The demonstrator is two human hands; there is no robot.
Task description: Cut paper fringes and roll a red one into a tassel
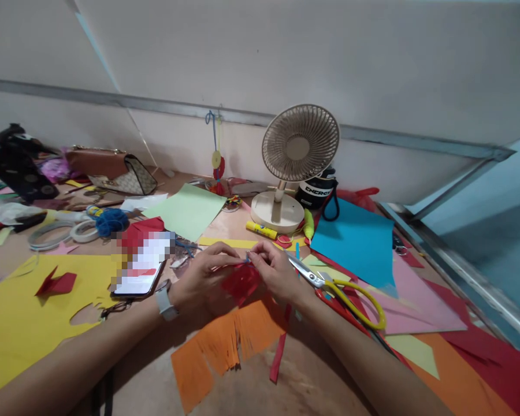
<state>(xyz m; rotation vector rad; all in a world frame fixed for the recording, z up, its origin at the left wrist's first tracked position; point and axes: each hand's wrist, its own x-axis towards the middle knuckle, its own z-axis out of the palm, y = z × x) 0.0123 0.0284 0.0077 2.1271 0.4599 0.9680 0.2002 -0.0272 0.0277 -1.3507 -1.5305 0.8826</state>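
Both my hands meet above the middle of the table. My left hand [210, 271] has its fingers closed at the top of a piece of red paper [241, 284]. My right hand [277, 268] pinches at the same spot, where a small bluish bit shows between the fingertips. The red paper hangs below the fingers, partly hidden by them. Under the hands lies a fringed strip of orange paper [225, 341], cut into many slits. A narrow red strip [278, 358] rests beside it. Yellow-handled scissors [355, 300] lie just right of my right hand.
A small fan [301, 147] stands at the back, with a yellow glue stick [261, 230] before it. A phone [141, 268], yellow paper [17, 323], tape rolls [84, 231] and blue yarn [111, 221] lie left. Blue paper [355, 242] and pink paper [420, 300] cover the right.
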